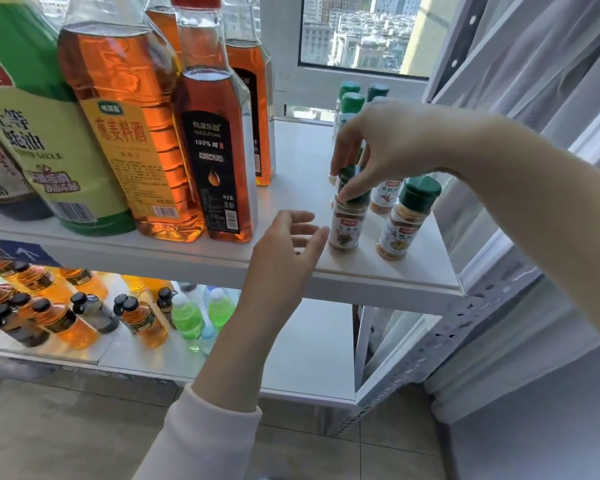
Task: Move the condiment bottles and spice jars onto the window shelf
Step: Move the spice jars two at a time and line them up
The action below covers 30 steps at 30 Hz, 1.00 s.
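Observation:
A small spice jar (pixel 346 225) with a green cap stands upright near the front edge of the white window shelf (pixel 291 188). My right hand (pixel 388 147) comes from above, fingertips closed on its cap. My left hand (pixel 284 258) hovers open just left of the jar, not touching it. A second green-capped spice jar (pixel 404 223) stands to its right, a third (pixel 383 199) behind, and several more (pixel 352 98) near the window. Tall oil and cooking-wine bottles (pixel 125 133) and a dark-labelled oil bottle (pixel 215 161) fill the shelf's left.
A lower shelf (pixel 309 358) carries several small oil bottles (pixel 63 320) and green drink bottles (pixel 187 317). A perforated metal post (pixel 440 337) frames the right corner. Curtains (pixel 534 81) hang at the right; tiled floor lies below.

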Tool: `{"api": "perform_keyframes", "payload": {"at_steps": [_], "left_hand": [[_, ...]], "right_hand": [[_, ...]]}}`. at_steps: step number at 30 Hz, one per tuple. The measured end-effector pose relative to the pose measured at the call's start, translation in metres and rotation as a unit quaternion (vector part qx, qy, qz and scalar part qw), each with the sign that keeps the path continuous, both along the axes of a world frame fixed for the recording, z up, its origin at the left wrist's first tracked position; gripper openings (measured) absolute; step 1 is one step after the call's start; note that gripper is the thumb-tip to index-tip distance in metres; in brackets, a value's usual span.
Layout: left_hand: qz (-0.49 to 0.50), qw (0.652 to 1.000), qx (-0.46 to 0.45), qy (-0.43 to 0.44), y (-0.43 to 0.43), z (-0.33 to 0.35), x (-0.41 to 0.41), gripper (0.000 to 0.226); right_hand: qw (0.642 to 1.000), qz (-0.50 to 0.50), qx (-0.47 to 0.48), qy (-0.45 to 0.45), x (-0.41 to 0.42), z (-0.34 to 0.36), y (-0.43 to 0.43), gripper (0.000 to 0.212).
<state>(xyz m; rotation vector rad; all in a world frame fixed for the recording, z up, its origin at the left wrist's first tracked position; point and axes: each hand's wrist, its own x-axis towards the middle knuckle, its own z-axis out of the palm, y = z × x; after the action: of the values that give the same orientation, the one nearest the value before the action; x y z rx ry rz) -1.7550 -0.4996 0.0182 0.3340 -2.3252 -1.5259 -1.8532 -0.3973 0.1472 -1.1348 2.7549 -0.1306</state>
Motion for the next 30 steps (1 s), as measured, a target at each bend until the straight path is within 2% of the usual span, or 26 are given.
{"api": "perform_keyframes", "payload": {"at_steps": [9, 11, 12, 14, 16, 17, 19, 23, 25, 28, 30], "left_hand": [[-0.047, 0.998, -0.048, -0.001, 0.006, -0.002, -0.019, 0.047], [-0.061, 0.997, -0.043, -0.003, 0.004, -0.003, -0.022, 0.050], [-0.068, 0.997, -0.035, -0.004, 0.003, -0.003, -0.024, 0.051], [-0.076, 0.997, -0.029, -0.010, 0.000, -0.003, -0.026, 0.053], [-0.079, 0.996, -0.030, -0.006, -0.002, -0.003, -0.028, 0.051], [-0.080, 0.996, -0.031, -0.004, -0.002, -0.002, -0.029, 0.049], [-0.081, 0.996, -0.034, -0.001, -0.001, -0.003, -0.029, 0.045], [-0.086, 0.995, -0.041, -0.004, 0.002, -0.007, -0.030, 0.041], [-0.080, 0.996, -0.039, -0.004, 0.003, -0.010, -0.032, 0.040], [-0.078, 0.996, -0.038, -0.003, 0.002, -0.013, -0.035, 0.039], [-0.078, 0.996, -0.041, -0.005, 0.002, -0.013, -0.036, 0.039]], "right_hand": [[1.000, 0.020, 0.013, -0.005, -0.001, 0.000, 0.006, 0.043], [0.999, 0.021, -0.033, 0.005, 0.001, 0.005, 0.014, 0.053], [0.996, 0.015, -0.091, 0.014, 0.003, 0.006, 0.021, 0.057], [0.965, -0.015, -0.260, 0.024, 0.011, 0.000, 0.041, 0.059], [0.908, -0.071, -0.412, 0.024, 0.020, -0.021, 0.061, 0.055], [0.883, -0.102, -0.458, 0.018, 0.024, -0.037, 0.069, 0.055], [0.852, -0.161, -0.498, 0.001, 0.030, -0.073, 0.077, 0.062], [0.821, -0.237, -0.518, -0.035, 0.030, -0.124, 0.081, 0.085], [0.818, -0.242, -0.517, -0.069, 0.028, -0.138, 0.080, 0.075], [0.819, -0.232, -0.516, -0.091, 0.025, -0.150, 0.077, 0.046], [0.815, -0.226, -0.526, -0.085, 0.025, -0.153, 0.076, 0.040]]}}
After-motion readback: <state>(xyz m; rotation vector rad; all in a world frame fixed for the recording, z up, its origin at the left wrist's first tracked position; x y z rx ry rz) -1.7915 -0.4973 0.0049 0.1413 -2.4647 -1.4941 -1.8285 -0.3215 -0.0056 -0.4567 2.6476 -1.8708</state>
